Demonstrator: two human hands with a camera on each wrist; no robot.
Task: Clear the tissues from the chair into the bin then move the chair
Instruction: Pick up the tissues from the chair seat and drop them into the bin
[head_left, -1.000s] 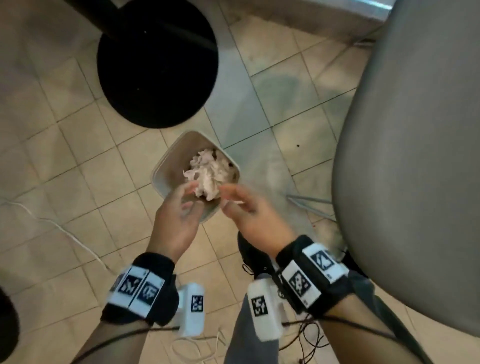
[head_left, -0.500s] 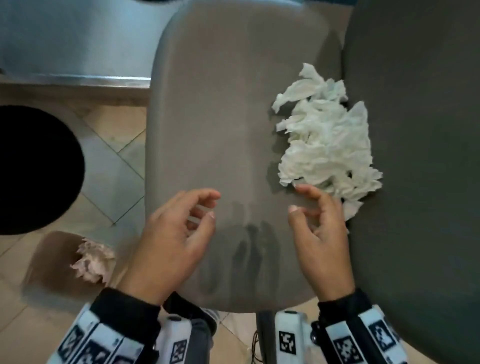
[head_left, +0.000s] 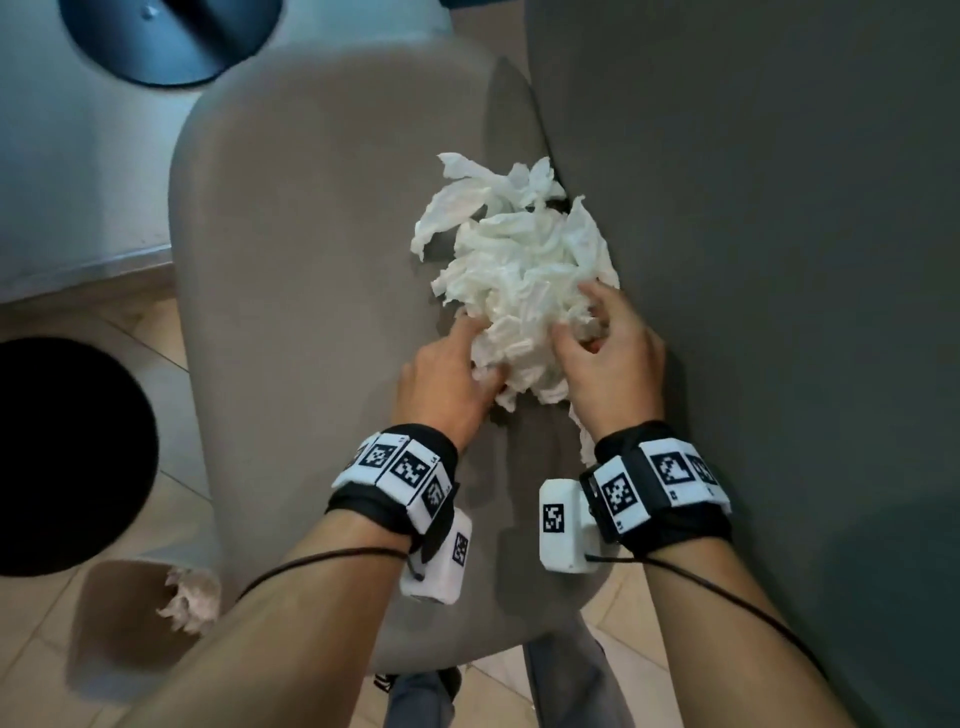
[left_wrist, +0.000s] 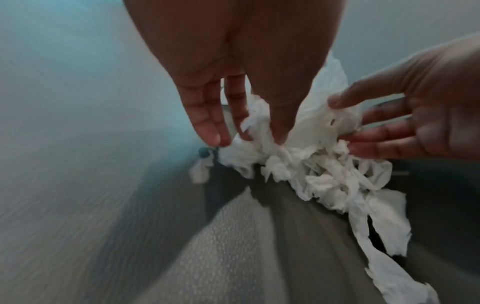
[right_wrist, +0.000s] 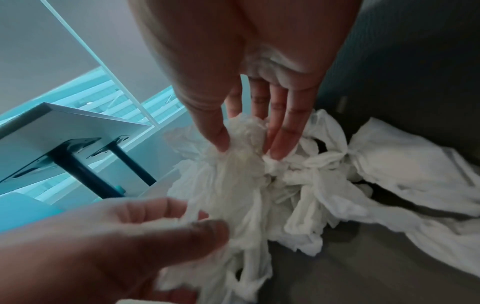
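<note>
The tissues (head_left: 519, 270) lie in one loose, crumpled white heap on the grey seat of the chair (head_left: 311, 260), pushed up against its darker backrest, with thin torn strips trailing off the near edge of the heap. They look almost weightless, soft and easily torn, so a pinch on a single strip would probably lift only that strip and leave the rest; the better hold, as I judge it, is to press the pile in from both flanks and scoop it up as one bundle, keeping the loose tails tucked in so they do not drop on the way. The left hand (head_left: 447, 384) is at the left near side of the heap, its fingers half bent, with thumb and fingertips closing on a fold of paper. The right hand (head_left: 608, 364) is on the right near side, its fingers curled down into the pile and its thumb pinching a wad against them, as the right wrist view shows. Neither hand has lifted anything clear of the seat yet. The bin (head_left: 114, 618) stands on the tiled floor at the lower left, beside the chair, with crumpled tissues already in it.
</note>
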